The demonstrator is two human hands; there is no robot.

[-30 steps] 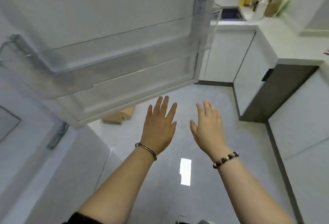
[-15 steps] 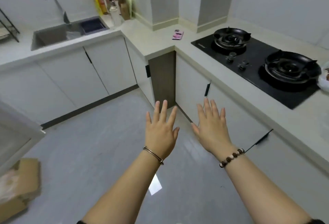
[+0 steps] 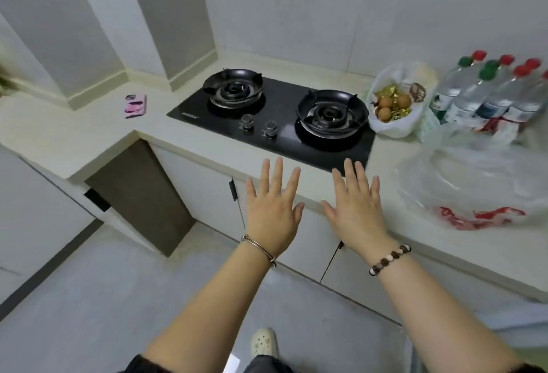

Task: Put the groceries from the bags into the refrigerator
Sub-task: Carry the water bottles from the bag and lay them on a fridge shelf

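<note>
Countertop (image 3: pixel 98 132): pale, stone-look, running along the wall and turning a corner at the left.
- Gas hob (image 3: pixel 284 105): black glass, set into the counter; two burners with black pan supports, left (image 3: pixel 233 87) and right (image 3: pixel 331 111); two knobs (image 3: pixel 247 121) at its front edge.
- Phone (image 3: pixel 135 105): pink case, lying flat, left of the hob and apart from it.
- White plastic bag (image 3: pixel 391 127): open-mouthed, just right of the hob; held brown eggs (image 3: pixel 385 102) and gold-wrapped items.
- Water bottles (image 3: pixel 486 90): upright, clustered, red and green caps, right of the white bag.
- Clear plastic bag (image 3: pixel 474 182): crumpled, red print, near the counter's front edge.
</note>
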